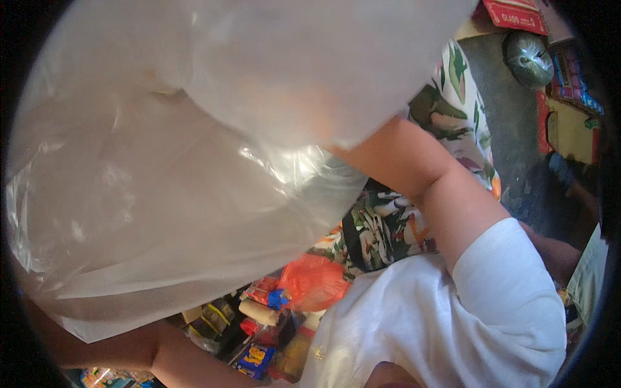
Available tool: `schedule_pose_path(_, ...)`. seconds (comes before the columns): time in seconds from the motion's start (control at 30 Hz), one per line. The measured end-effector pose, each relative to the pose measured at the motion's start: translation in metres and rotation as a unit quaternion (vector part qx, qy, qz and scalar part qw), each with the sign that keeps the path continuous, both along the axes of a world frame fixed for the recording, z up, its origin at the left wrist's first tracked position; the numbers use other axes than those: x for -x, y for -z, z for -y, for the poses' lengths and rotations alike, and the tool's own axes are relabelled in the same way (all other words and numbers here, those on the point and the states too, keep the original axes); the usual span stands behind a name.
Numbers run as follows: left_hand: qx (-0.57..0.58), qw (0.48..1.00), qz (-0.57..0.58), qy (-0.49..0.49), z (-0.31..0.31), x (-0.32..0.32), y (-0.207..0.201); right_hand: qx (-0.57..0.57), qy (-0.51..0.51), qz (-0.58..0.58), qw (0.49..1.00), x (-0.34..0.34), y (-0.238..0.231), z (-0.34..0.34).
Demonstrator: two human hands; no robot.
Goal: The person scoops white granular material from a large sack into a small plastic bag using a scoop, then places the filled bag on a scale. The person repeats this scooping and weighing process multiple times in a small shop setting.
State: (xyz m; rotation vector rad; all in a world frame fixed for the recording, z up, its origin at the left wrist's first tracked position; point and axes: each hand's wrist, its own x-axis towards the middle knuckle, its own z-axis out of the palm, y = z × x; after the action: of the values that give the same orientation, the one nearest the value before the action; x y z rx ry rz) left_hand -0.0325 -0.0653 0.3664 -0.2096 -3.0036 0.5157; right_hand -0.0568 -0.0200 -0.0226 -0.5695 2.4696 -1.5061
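Observation:
A large, clear plastic bag (149, 194) spreads over the upper left and middle of the view, with creases and bright glare on it. From the right, my right forearm (401, 152) reaches up to the bag and passes under or into a cloudy layer of it; I cannot tell which. Through that layer my right hand shows only as a pale orange blur, its fingers unreadable. My left forearm (116, 346) runs along the lower left, below the bag's bottom edge. The left hand itself is hidden behind the plastic or beyond the rim.
Several packaged goods, a blue packet (255, 359) among them, lie below the bag beside a red plastic bag (314, 281). Patterned trousers (388, 226) show past my arm. On the grey floor (498, 116) at right are a tied dark bag (529, 59) and cartons (569, 132).

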Motion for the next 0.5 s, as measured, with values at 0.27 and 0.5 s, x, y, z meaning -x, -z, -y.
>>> schedule_pose_path(0.27,-0.105,0.991,0.027,-0.075,0.025,0.033,0.028,-0.002,-0.037,0.006,0.999,0.005,-0.010,-0.007)
schedule_pose_path(0.5,-0.147,0.975,-0.166,0.011,0.013,0.032,0.214,0.024,-0.009,0.054,0.998,-0.020,0.013,-0.064)
